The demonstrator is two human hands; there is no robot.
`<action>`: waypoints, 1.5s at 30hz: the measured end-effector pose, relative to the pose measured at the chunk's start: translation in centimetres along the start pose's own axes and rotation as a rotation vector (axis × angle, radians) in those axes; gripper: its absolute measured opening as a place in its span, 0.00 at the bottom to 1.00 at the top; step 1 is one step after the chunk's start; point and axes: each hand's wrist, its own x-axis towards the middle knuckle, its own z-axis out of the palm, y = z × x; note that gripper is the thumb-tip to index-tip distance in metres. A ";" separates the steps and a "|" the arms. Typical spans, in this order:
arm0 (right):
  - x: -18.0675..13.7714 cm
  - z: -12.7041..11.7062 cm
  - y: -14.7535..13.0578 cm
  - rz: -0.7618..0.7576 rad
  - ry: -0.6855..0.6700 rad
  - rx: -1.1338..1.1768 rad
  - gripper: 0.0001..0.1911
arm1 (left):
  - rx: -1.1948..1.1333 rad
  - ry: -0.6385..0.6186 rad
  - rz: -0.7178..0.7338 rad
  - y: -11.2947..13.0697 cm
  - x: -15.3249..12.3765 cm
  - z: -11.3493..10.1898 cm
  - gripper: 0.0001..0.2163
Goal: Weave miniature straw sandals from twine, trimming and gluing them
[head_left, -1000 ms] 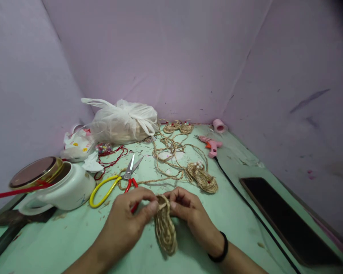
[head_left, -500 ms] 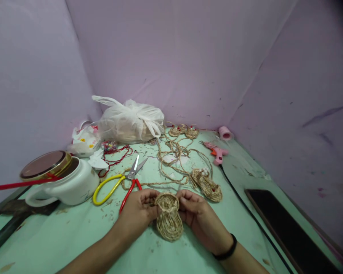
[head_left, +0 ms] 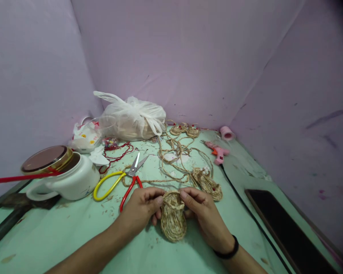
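Observation:
A small woven jute sandal (head_left: 173, 219) lies flat on the green table (head_left: 60, 236) between my hands, sole down and strap at its far end. My left hand (head_left: 141, 209) pinches the left side of the strap with curled fingers. My right hand (head_left: 201, 211), a black band on its wrist, pinches the right side. A second jute sandal (head_left: 207, 183) with beads lies just beyond my right hand. Scissors (head_left: 122, 180) with one yellow and one red handle lie open beside my left hand.
Loose jute cord (head_left: 174, 156) tangles mid-table. At the back are a white plastic bag (head_left: 131, 120), two small jute pieces (head_left: 185, 130), a pink tape roll (head_left: 226, 133) and a pink glue gun (head_left: 217, 151) with a black cable. A white pot (head_left: 68, 179) stands left; a dark panel (head_left: 288, 224) lies right.
The sandal went from held on edge to lying flat on the table. Both hands shifted slightly and now pinch the strap from either side.

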 end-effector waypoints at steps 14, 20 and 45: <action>-0.1 0.9 0.5 -0.086 0.083 -0.108 0.14 | -0.042 0.086 -0.021 0.0 0.1 1.3 0.09; -0.2 1.0 0.7 0.046 0.010 0.046 0.16 | -0.176 0.063 -0.067 -0.4 0.4 1.2 0.08; 0.1 1.0 1.1 0.064 0.217 0.209 0.16 | 0.156 0.107 0.111 -0.5 0.0 1.3 0.09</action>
